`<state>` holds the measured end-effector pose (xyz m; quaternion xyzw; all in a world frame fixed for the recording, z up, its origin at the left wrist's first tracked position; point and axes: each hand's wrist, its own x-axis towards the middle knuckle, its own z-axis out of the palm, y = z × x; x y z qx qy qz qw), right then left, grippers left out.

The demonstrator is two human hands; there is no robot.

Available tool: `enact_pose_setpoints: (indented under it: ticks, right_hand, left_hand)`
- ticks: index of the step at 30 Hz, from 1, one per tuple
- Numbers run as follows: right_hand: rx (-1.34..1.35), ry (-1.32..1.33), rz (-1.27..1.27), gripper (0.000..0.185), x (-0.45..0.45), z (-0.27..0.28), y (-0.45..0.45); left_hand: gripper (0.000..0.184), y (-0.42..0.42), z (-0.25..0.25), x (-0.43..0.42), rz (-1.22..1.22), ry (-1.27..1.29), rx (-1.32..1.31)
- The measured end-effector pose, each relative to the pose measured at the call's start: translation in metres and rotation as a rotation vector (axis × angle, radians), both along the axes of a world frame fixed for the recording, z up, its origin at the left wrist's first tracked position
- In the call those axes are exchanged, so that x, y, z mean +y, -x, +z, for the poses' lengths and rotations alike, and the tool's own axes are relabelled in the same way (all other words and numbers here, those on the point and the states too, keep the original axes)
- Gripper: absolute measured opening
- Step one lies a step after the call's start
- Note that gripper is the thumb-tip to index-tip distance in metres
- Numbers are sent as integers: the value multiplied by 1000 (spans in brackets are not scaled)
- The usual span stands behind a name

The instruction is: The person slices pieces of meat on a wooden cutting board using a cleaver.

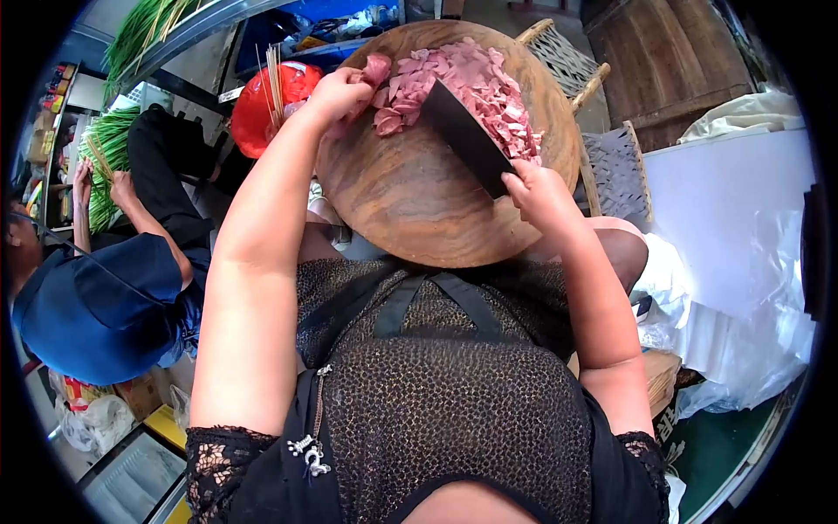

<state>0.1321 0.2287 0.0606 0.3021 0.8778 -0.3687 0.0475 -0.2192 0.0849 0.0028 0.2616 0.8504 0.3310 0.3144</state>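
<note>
My right hand (539,197) grips the handle of a dark, broad-bladed cleaver (467,135). Its blade slants across the chopping board, along the near side of a heap of sliced pink meat (449,72). At the board's far left edge, my left hand (339,94) is closed around a piece of raw meat (377,68), part of which sticks out past the fingers. Under all this is a round wooden chopping board (410,210) with swirling brown grain, in front of my lap.
Left of the board stands a red basin (253,113) with thin sticks (274,87) upright in it. A co-worker in a blue top (100,306) handles long green stalks (109,144). Woven stools (563,61) stand behind, right; a blue crate (349,22) is at the back.
</note>
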Motion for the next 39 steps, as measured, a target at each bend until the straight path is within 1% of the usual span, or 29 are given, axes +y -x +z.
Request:
enact_pose_setpoints:
  ticks: [2,3,4,6,8,9,10,12,14,15,16,18,20,22,23,25,30,32,34,35,36,37,39]
  right_hand:
    - [60,-1,-11,27,-6,-1,-6]
    - [76,4,-14,27,-10,0,-9]
    - [91,10,-16,27,-13,1,-13]
    - [136,125,-86,26,-24,5,-26]
    - [149,137,-106,25,-34,5,-40]
    - [183,136,-120,25,-41,6,-46]
    - [220,134,-136,25,-48,8,-52]
    - [266,122,-146,25,-60,9,-64]
    - [274,142,-94,26,-69,13,-73]
    - [265,146,-68,26,-73,17,-77]
    - [268,146,-71,26,-78,18,-80]
    - [290,37,24,26,-85,19,-84]
    - [304,6,44,26,-88,15,-88]
    - [275,-44,83,26,-91,16,-88]
    - [274,-43,84,26,-91,14,-88]
    - [199,-123,100,23,-89,10,-88]
    - [123,-240,137,22,-91,20,-85]
    - [115,-269,151,23,-92,29,-82]
    - [138,-288,215,19,-90,38,-80]
    - [134,-286,214,19,-87,43,-77]
    - [41,-267,250,17,-82,48,-73]
    - [-52,-247,285,16,-78,50,-70]
    - [-60,-225,309,17,-71,48,-61]
  left_hand:
    - [43,-7,-7,-20,65,-297,-228]
    - [40,-24,9,-29,68,-339,-341]
    - [41,-38,14,-38,72,-361,-377]
    - [40,-72,28,-54,34,-374,-520]
    - [30,-104,18,-63,-25,-347,-500]
    - [32,-121,16,-66,-63,-325,-531]
    - [41,-142,12,-68,-18,-337,-593]
    - [48,-164,-33,-72,-13,-344,-329]
    - [52,-191,1,-78,-34,-159,49]
    - [48,-198,-3,-80,35,-152,27]
    - [48,-205,-5,-83,31,-151,29]
    - [43,-216,-8,-88,134,-342,258]
    - [40,-221,-7,-90,129,-375,269]
    - [39,-218,-8,-96,-55,-425,492]
    - [37,-219,-8,-95,16,-406,344]
    - [38,-213,-16,-97,5,-417,311]
    - [42,-209,-25,-96,6,-453,214]
    - [42,-209,-24,-98,11,-441,215]
    - [43,-212,-24,-99,12,-428,214]
    - [43,-214,-26,-100,-4,-456,269]
    - [43,-216,-26,-100,-21,-485,322]
    - [43,-218,-25,-100,-25,-484,316]
    - [41,-220,-21,-99,-124,-520,418]
